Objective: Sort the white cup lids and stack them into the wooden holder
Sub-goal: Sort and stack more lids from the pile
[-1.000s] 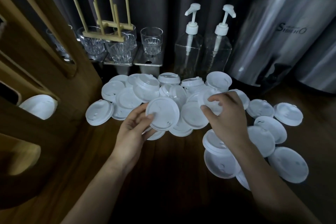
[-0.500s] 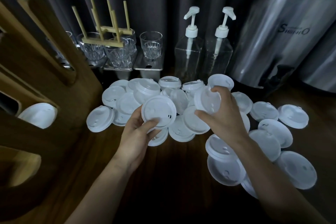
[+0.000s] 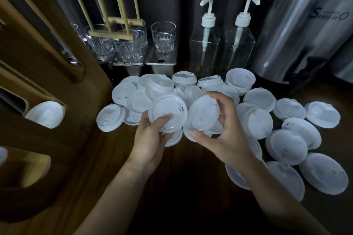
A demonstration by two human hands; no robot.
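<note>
Two lids are in hand. The left hand (image 3: 150, 145) grips one white lid (image 3: 168, 112) with thumb and fingers. The right hand (image 3: 223, 139) pinches a second lid (image 3: 203, 114), tilted, just beside it. Both are held over a heap of lids (image 3: 286, 139) on the table (image 3: 181, 187), well over twenty, too overlapped to count exactly. One stored lid (image 3: 45, 113) shows in the wooden holder (image 3: 47, 82), partly hidden. Behind stand two pump bottles (image 3: 205, 44), at least four glasses (image 3: 163, 38), some behind a peg rack (image 3: 116, 25), and a steel urn (image 3: 305, 25), cut off.

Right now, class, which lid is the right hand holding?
The lid pinched in the right hand, beside the second lid in the left hand; the rest lie on the table.
</note>
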